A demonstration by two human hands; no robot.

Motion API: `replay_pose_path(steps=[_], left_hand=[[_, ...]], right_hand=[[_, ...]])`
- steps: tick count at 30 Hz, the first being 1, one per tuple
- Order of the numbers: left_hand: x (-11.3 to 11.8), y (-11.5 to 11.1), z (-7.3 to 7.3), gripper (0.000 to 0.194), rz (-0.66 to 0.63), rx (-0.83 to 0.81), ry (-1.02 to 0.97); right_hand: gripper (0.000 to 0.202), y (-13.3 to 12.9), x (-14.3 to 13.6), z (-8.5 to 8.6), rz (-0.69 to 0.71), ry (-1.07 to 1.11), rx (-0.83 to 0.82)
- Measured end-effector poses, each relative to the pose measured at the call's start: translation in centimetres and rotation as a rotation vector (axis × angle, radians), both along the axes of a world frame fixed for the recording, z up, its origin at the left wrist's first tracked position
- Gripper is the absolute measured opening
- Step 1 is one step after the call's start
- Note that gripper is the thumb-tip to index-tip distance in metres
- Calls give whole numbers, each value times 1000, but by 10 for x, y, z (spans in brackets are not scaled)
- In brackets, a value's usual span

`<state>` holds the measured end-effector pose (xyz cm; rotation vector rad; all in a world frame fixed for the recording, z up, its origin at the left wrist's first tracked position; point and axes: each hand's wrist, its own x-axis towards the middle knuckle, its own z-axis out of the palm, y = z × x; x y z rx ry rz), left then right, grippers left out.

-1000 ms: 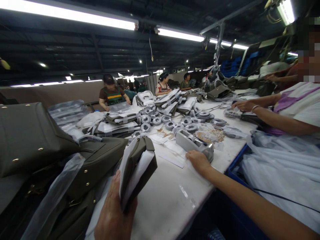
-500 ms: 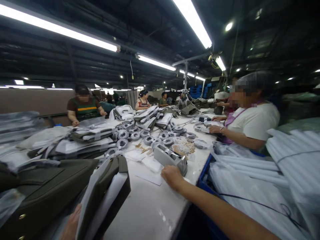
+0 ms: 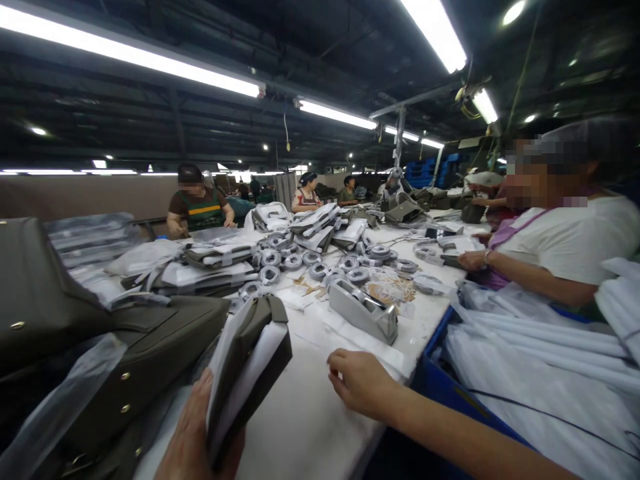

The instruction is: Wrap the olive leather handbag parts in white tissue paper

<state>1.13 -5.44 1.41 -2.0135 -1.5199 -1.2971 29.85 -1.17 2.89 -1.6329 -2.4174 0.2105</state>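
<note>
My left hand [image 3: 193, 437] grips an olive-green bag piece [image 3: 250, 363] lined with white paper and holds it upright at the near edge of the white table [image 3: 310, 420]. My right hand [image 3: 361, 382] hovers just above the table with its fingers curled; whether they pinch anything I cannot tell. It is a short way in front of the grey tape dispenser [image 3: 363, 310].
Olive handbags [image 3: 145, 347] in plastic film lie at the left. Several grey tape rolls [image 3: 320, 267] and stacked bag parts cover the table's middle. A blue bin of white plastic bags [image 3: 530, 373] stands at the right. A co-worker [image 3: 560, 247] sits there; other people work farther back.
My right hand has pulled back from the tape dispenser toward me. The view has swung left and right. My left hand still holds the bag piece.
</note>
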Motion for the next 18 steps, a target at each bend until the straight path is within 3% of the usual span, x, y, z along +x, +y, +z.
replay_pose_path(steps=[3, 6, 10, 14, 18], left_hand=[[9, -15, 12, 77, 130, -57, 7], [15, -22, 19, 82, 183, -95, 18], [15, -21, 18, 81, 177, -111, 14], [15, -18, 10, 75, 139, -65, 66], [20, -16, 3, 66, 66, -65, 201]], right_hand=[[18, -25, -9, -5, 117, 65, -99], [22, -33, -10, -5, 194, 173, -225], [50, -18, -8, -15, 149, 253, -144], [83, -1, -13, -46, 280, 136, -122], [63, 12, -28, -65, 366, 284, -22]])
